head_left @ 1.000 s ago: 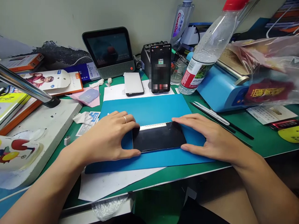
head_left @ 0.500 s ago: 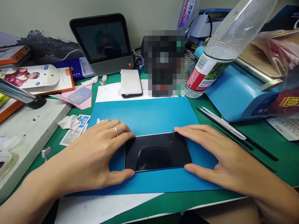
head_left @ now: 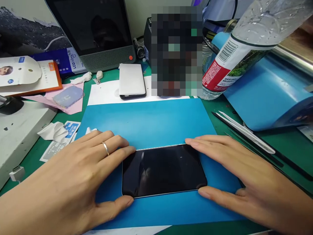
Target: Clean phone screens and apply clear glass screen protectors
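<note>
A black smartphone [head_left: 163, 170] lies sideways, dark screen up, on a blue mat [head_left: 146, 120]. My left hand [head_left: 97, 176] grips its left end, thumb at the near corner and index finger at the far corner; a ring sits on one finger. At the right end, my right hand [head_left: 232, 166] holds the phone the same way, with thumb and fingertips on the near and far edges. Reflections show on the glass. The phone's underside is hidden.
Behind the mat are a white-topped flat case [head_left: 132, 80], a dark display [head_left: 93, 29] and a pixelated area. A tilted plastic bottle [head_left: 234, 58] stands at right, near a blue machine [head_left: 264, 94]. Thin pen-like tools [head_left: 249, 133] lie right; crumpled tissue [head_left: 53, 132] lies left.
The view has come closer to the mat, so the phone and hands appear larger and lower. Both hands keep their grip on the phone's ends.
</note>
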### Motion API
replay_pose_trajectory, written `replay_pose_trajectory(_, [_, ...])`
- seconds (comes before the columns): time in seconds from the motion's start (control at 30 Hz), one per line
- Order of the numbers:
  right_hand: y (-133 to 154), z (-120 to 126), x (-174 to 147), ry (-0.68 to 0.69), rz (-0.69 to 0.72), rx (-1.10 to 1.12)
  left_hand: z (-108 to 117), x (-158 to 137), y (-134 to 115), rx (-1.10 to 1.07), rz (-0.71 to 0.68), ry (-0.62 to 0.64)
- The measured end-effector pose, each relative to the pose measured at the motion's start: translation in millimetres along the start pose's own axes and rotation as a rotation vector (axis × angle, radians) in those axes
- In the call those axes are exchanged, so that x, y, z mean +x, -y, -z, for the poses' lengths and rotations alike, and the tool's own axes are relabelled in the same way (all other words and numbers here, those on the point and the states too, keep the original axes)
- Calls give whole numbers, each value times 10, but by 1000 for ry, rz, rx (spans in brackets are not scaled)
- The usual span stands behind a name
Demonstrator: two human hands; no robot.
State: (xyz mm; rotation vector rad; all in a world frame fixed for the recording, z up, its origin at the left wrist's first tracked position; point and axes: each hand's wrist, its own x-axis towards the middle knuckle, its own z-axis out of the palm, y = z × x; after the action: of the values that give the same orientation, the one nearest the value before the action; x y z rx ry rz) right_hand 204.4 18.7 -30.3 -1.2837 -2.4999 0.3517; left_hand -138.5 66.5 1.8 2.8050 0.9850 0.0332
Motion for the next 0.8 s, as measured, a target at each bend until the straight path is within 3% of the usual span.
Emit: replay_pose_trajectory(0.8, [24, 13, 26, -25, 12, 101, 90, 52, -54, -16, -25, 3])
